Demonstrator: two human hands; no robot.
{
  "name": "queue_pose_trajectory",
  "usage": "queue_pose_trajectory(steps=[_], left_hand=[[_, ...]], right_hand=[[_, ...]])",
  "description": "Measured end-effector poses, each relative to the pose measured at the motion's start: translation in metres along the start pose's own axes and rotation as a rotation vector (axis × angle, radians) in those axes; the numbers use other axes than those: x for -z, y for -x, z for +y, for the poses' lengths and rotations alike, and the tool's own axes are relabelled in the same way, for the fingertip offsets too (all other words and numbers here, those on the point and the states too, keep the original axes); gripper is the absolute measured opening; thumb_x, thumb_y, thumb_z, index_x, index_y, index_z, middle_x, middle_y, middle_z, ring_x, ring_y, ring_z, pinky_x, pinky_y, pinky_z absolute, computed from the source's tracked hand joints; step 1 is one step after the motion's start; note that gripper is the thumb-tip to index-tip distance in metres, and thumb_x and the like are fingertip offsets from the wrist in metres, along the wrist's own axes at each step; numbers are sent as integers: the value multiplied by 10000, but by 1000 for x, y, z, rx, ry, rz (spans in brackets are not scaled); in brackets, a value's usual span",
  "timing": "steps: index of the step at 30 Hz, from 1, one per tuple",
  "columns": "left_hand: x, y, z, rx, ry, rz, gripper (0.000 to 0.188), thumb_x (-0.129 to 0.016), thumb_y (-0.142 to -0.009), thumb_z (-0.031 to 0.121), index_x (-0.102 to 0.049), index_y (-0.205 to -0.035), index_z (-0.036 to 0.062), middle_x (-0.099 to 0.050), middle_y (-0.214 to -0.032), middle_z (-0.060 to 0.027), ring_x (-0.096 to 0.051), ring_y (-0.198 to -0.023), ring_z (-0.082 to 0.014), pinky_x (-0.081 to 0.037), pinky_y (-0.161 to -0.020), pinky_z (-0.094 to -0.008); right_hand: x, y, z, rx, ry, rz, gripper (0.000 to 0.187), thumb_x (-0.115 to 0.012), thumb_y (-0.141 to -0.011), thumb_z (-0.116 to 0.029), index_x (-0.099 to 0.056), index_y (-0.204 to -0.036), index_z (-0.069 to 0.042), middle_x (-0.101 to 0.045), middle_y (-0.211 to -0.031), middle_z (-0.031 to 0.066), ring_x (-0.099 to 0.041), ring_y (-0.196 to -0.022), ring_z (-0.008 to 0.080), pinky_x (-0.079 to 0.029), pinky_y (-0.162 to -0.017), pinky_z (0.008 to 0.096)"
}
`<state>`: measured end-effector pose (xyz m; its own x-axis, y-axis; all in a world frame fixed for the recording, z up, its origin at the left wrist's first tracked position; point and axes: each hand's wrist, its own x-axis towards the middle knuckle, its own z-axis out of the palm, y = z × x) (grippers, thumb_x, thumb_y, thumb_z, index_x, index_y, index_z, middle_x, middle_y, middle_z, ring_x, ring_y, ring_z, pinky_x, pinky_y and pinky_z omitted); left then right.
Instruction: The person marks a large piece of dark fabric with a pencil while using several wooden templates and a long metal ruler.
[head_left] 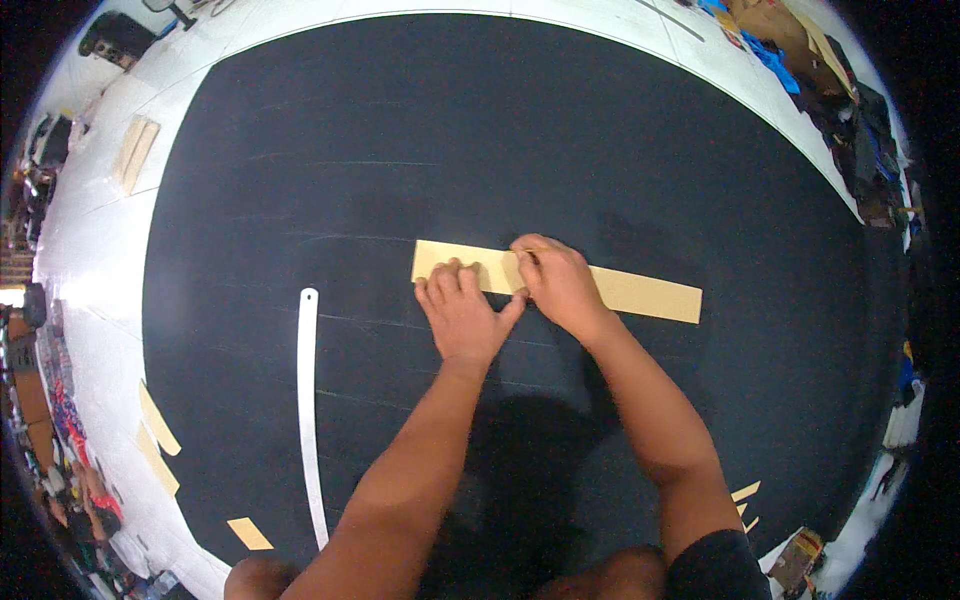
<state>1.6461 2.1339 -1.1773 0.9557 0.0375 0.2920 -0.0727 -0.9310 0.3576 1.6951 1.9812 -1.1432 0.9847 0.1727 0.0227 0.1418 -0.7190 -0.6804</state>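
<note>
A long tan cardboard strip lies nearly level on a large black sheet, its right end slightly nearer to me. My left hand presses on the strip's left part with its fingers spread and the thumb stretched toward the right hand. Over the middle of the strip, my right hand is closed in a pinch at the far edge. A thin, light, stick-like thing seems to show at those fingertips, too small to name. Faint pale lines run across the sheet, left of and below the strip.
A white metal ruler lies lengthwise to the left of my left forearm. Small tan pieces lie at the lower left and lower right. Beyond the sheet is white tiled floor, with a dark pile of goods at the upper right.
</note>
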Motion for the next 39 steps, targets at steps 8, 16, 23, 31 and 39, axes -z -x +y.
queue_pose_trajectory(steps=[8, 16, 23, 31, 39], left_hand=[[4, -2, 4, -9, -62, 15, 874, -807, -749, 639, -587, -1219, -64, -552, -1260, -247, -480, -1230, -419, -329, -1104, -586], [-1, 1, 5, -24, -53, -2, 743, -802, -791, 596, -614, -1188, -2, -554, -1257, -232, -465, -1239, -413, -329, -1097, -561], [17, -8, 28, -119, 51, 71, 488, -671, -940, 355, -602, -1267, 0, -517, -1386, -268, -450, -1317, -437, -318, -1115, -567], [-26, 43, 170, -530, 291, -386, 454, -625, -859, 171, -560, -1247, -55, -562, -1290, -282, -523, -1231, -456, -419, -1083, -542], [-21, 34, 194, -503, 56, -549, 664, -635, -908, 345, -477, -1487, 61, -571, -1180, -230, -559, -1123, -404, -473, -1021, -505]], right_hand=[[69, 69, 67, -222, -9, 191, 212, -567, -1001, -163, -686, -1111, -28, -721, -1110, 191, -683, -1039, 397, -538, -910, 466], [97, 98, 119, -251, -46, 299, 255, -561, -1014, -200, -685, -1138, -15, -717, -1140, 202, -673, -1067, 403, -532, -934, 456], [101, 91, 107, -258, -54, 304, 270, -536, -1024, -235, -684, -1104, -24, -711, -1120, 210, -664, -1039, 423, -522, -916, 504], [98, 86, 113, -283, -94, 331, 251, -571, -970, -233, -705, -1087, -56, -723, -1073, 201, -671, -1026, 417, -528, -901, 514], [129, 102, 127, -419, -94, 337, 289, -577, -966, -263, -724, -1069, -37, -726, -1079, 219, -684, -1026, 415, -535, -908, 504]])
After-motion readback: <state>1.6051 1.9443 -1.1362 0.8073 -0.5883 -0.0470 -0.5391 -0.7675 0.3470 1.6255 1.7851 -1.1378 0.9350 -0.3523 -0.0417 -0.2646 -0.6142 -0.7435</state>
